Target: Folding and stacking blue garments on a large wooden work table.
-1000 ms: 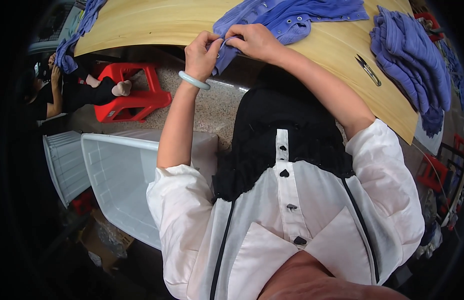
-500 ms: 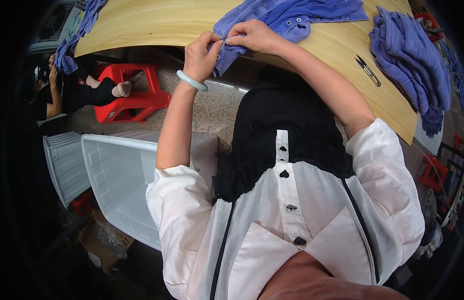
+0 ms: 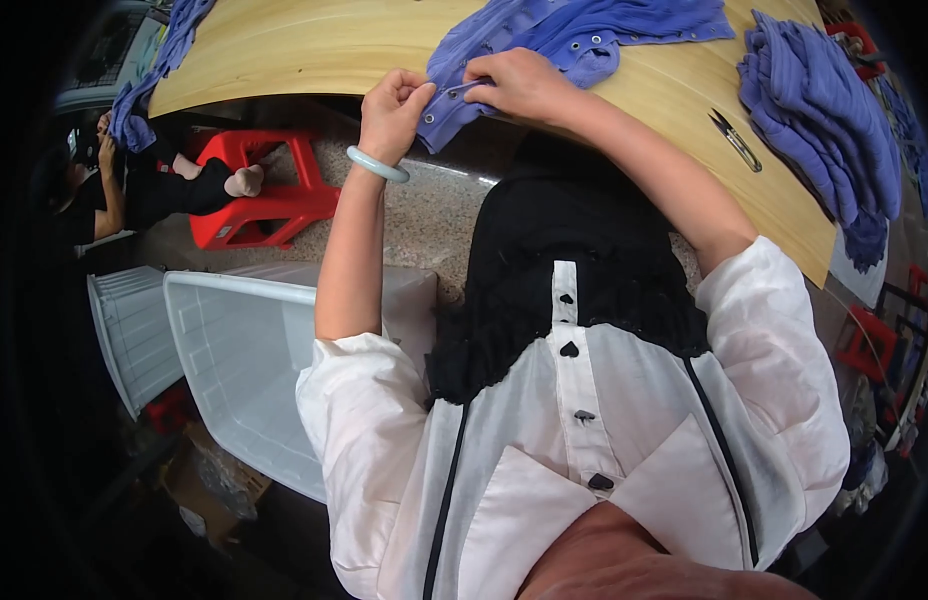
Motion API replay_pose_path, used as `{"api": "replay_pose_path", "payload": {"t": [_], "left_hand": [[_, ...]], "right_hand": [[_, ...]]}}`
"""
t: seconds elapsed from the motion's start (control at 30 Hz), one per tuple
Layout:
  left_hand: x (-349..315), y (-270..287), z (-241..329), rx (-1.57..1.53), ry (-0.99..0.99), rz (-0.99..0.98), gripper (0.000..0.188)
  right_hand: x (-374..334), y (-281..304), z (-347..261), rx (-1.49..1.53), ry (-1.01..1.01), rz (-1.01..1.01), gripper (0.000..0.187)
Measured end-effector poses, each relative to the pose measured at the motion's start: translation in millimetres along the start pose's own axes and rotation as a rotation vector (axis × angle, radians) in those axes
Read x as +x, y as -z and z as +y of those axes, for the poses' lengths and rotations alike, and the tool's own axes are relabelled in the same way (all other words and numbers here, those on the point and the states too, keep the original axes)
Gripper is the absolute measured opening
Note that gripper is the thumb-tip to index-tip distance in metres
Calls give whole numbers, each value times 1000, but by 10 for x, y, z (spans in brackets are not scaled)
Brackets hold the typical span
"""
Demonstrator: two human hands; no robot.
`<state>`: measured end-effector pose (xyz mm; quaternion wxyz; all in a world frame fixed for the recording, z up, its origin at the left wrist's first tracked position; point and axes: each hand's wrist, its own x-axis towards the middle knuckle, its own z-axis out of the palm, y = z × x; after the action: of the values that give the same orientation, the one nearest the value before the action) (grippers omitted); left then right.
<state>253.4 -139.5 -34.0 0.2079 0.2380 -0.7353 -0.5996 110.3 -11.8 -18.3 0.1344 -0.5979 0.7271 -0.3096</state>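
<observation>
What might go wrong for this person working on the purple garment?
The purple garment droops over the table's near edge, so it might slip if the left hand and right hand let go. The snips lie with pointed blades bare near the folded stack and could snag cloth. That stack overhangs the right edge and might slide off.

The worktable (image 3: 314, 50) here is 1 broad, pale top with wood grain. Spread across it lies 1 violet-blue garment (image 3: 584, 62) with small ring-like fittings, 1 end hanging over the near edge. Farther right, 1 pair of snips (image 3: 737, 143) lies on the wood, near a folded pile of violet-blue cloth (image 3: 816, 120) drooping past the edge.
</observation>
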Motion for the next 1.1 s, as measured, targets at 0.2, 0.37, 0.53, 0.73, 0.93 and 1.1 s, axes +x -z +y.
{"api": "replay_pose_path", "payload": {"t": [0.2,0.37,0.53,0.73,0.93,1.1], "left_hand": [[21,133,-57,183,90,-113,7],[206,36,12,403,57,-116,21],[358,-193,159,680,-42,-103,30],[406,-140,32,602,-6,-162,27],[387,-111,-12,440,26,-170,24],[345,-158,87,415,-22,-167,21]], "right_hand": [[-108,163,153,-50,-25,-111,27],[-101,84,197,-33,25,-24,28],[-83,12,201,4,44,26,26],[-34,-9,181,38,28,70,21],[29,-32,198,93,-28,102,20],[81,-51,270,120,-10,129,20]]}}
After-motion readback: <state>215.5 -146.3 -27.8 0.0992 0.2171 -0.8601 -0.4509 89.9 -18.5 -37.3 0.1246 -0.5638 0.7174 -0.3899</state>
